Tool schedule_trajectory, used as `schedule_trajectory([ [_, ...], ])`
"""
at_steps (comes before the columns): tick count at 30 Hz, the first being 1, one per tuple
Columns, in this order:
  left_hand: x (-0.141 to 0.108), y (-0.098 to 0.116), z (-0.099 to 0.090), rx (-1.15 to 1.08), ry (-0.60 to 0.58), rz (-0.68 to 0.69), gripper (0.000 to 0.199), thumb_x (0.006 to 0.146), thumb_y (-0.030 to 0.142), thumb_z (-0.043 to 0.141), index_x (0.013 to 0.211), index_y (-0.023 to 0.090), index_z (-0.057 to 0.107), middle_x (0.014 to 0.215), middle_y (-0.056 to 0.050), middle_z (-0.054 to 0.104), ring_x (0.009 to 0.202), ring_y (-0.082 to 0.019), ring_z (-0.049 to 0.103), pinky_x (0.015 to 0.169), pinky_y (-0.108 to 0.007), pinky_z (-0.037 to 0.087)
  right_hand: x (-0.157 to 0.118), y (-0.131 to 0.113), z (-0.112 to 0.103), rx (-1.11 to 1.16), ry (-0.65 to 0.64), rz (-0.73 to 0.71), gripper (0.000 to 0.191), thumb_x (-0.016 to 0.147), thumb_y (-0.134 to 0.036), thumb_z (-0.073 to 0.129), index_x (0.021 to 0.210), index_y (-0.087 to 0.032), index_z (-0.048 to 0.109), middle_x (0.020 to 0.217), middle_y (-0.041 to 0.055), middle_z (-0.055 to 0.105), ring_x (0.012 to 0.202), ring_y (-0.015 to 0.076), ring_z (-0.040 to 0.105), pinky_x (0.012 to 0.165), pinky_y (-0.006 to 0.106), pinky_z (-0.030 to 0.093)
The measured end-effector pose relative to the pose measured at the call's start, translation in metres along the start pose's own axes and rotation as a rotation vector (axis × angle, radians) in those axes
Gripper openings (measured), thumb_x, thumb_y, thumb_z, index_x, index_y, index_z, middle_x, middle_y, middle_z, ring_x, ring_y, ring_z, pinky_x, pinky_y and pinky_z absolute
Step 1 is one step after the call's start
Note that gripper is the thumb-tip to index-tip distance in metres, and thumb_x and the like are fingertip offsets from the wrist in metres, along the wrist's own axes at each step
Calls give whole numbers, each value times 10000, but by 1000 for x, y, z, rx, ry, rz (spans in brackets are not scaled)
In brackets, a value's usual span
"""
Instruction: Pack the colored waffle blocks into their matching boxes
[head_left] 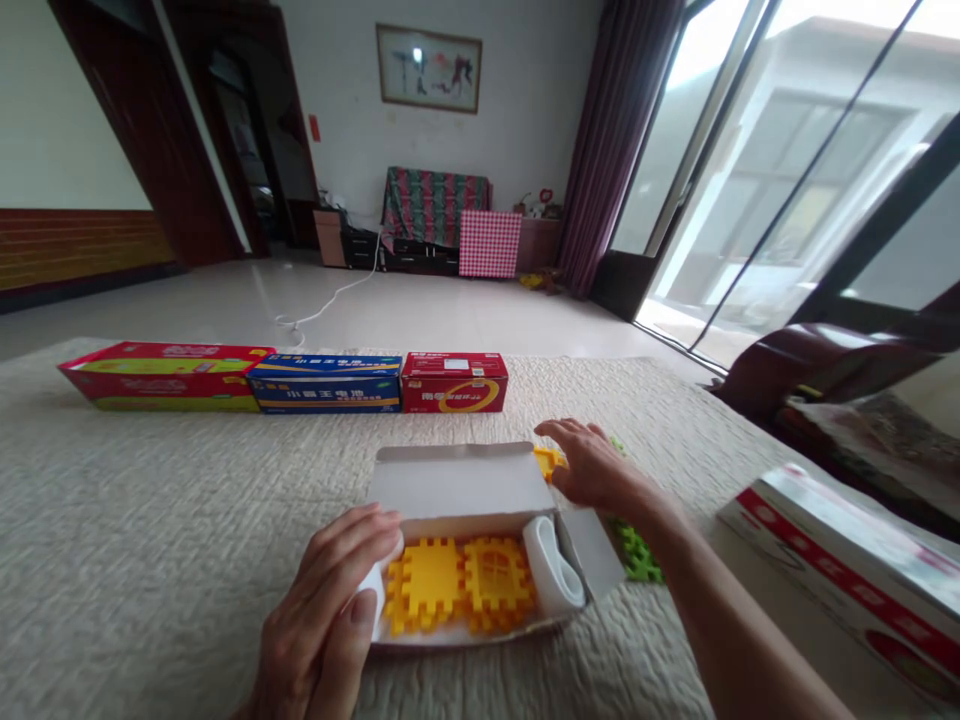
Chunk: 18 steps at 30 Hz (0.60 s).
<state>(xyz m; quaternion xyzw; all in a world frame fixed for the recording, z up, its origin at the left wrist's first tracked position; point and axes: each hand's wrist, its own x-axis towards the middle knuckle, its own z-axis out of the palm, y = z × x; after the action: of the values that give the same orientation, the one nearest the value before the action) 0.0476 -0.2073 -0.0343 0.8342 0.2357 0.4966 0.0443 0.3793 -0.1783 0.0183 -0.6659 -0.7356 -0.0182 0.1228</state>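
Observation:
An open white cardboard box [461, 483] sits in front of me with its lid folded back. Inside lie yellow interlocking plastic building blocks [435, 578], one with a window pattern, and a white foam roll [553, 565] at the right end. My left hand [322, 600] grips the box's left end, fingers over another white piece there. Beyond the right rear corner, my right hand [589, 465] has its fingers stretched out above a yellow block [547, 461], partly hidden by the hand and lid. Green blocks [637, 553] show beneath my right forearm.
Along the far edge of the cream-covered surface [187, 510] stand a red-and-yellow box [176, 378], a blue battery box [326, 385] and a red box [454, 383]. At right is a white-and-red carton [855, 580], near a dark wooden armrest [810, 365].

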Motion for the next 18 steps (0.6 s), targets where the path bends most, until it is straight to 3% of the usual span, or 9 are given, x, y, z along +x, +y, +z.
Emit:
schedule_trajectory([
  [6,1,1,0,-5,-7,-9,461,850,66,391,1284,139,526,1302,-114,569,1258,-281,482,1045,-462,410,1,5,12,-37,-111,3,345,694,-144,582,1027,-190,662,1028,111,697,1041,271,568,899,434,357],
  [13,1,3,0,-21,2,-24,462,860,63,382,1292,151,518,1312,-108,563,1265,-285,470,1045,-480,404,2,8,19,-35,-109,20,207,740,-204,613,936,-189,678,1033,102,686,977,251,602,894,419,373],
  [18,0,2,1,-29,-4,-18,461,861,67,388,1298,145,511,1314,-114,560,1260,-293,469,1030,-492,414,0,8,-6,-11,5,86,321,749,-175,602,1068,-163,639,1120,133,635,930,232,625,868,393,434],
])
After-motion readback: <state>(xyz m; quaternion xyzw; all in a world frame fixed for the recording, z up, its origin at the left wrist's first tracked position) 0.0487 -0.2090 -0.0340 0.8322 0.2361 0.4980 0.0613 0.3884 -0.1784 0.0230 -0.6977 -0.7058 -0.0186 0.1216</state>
